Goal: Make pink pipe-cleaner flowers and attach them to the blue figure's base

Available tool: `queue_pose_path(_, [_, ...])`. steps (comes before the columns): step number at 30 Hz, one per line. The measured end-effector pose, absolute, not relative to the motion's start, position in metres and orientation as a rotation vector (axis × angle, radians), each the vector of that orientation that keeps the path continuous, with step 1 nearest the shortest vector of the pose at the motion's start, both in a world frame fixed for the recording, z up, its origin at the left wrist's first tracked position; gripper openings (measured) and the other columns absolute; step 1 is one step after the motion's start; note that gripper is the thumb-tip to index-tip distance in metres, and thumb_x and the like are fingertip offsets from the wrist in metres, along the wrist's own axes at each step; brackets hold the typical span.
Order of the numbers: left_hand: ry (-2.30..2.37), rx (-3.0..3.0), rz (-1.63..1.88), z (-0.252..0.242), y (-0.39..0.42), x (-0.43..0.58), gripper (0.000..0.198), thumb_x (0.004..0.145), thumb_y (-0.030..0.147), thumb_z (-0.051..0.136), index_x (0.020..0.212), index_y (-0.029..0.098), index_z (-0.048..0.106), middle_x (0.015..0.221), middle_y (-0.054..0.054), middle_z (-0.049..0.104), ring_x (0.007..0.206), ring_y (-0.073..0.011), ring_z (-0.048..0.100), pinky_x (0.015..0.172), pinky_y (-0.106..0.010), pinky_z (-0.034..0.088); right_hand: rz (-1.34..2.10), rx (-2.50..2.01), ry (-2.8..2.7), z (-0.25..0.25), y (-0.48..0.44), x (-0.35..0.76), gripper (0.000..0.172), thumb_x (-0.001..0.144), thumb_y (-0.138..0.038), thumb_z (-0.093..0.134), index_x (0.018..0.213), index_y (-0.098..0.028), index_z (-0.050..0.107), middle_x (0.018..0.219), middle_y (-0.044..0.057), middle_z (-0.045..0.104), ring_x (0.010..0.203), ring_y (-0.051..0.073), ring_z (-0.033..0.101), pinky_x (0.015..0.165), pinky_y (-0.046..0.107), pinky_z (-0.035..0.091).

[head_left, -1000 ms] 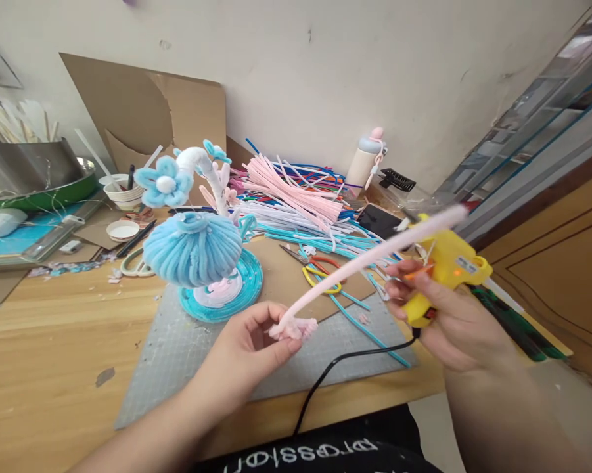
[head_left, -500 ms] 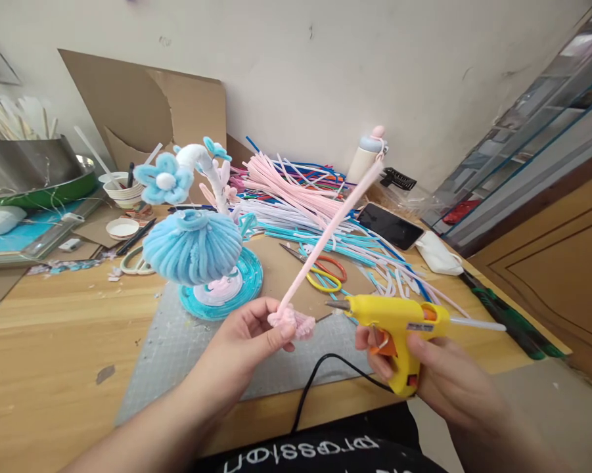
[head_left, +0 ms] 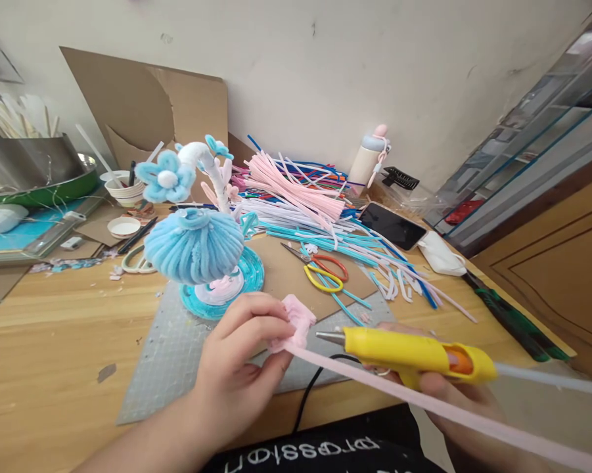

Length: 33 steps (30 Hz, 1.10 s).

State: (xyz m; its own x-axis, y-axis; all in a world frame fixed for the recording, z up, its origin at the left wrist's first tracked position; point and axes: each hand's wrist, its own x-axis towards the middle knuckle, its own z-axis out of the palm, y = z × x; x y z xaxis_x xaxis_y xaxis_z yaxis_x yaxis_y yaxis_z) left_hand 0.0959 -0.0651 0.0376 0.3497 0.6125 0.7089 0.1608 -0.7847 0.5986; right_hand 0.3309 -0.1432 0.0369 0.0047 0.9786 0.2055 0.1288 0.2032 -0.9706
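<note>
Pinching a small pink fuzzy flower between thumb and fingertips, the left hand hovers low over the near edge of a gray cutting mat. The hand is closed on the flower. The flower's long pink stem runs from it down to the lower right, crossing in front of the right hand. That hand is wrapped around the grip of a yellow glue gun, though the gun's body and the stem hide most of the fingers. The gun lies nearly level, its metal tip pointing left and ending just beside the flower without visibly touching it. A clear glue stick pokes out of the gun's back end, and a black cord drops toward the person's lap. White lettering on the black shirt there appears upside down and cannot be read with certainty.

Farther back on the mat stands a blue fuzzy figure on a round turquoise base. To its right, scissors with red and yellow handles lie on the tabletop. Behind them spreads a heap of pink, white and blue pipe cleaners, with a dark phone at its right edge. A pale bottle and a cardboard sheet stand against the wall.
</note>
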Motion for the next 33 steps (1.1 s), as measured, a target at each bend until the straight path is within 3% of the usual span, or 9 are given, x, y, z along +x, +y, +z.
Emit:
queue_pose_path(3, [0.649,2.259,1.471,0.039,-0.066,0.095,0.027,0.073,-0.003,0.061,0.090,0.017,0.061,0.093,-0.006,0.060,0.091,-0.0174,0.058,0.078,-0.033,0.052,0.989,-1.040,-1.630,0.047,-0.140,0.331,0.032,0.083,-0.055,0.051,0.078,-0.026,0.063,0.081,0.003,0.062,0.076,0.020,0.059,0.070,0.032,0.049])
queue_pose_path(8, [0.661,2.281,1.531,0.040,-0.066,0.095,0.027,0.073,-0.002,0.062,0.091,0.018,0.062,0.093,-0.006,0.061,0.091,-0.0182,0.058,0.077,-0.034,0.054,0.957,-1.015,-1.668,0.055,-0.136,0.326,0.038,0.080,-0.062,0.053,0.084,-0.026,0.064,0.073,0.001,0.062,0.068,0.018,0.058,0.061,0.029,0.047])
queue_pose_path(33, [0.697,2.358,1.560,0.045,-0.066,0.095,0.025,0.075,0.000,0.061,0.091,0.019,0.063,0.090,-0.005,0.062,0.088,-0.0173,0.060,0.074,-0.032,0.054,0.872,-1.064,-1.688,0.056,-0.138,0.321,0.035,0.076,-0.062,0.057,0.083,-0.028,0.062,0.069,0.000,0.061,0.064,0.019,0.059,0.057,0.030,0.047])
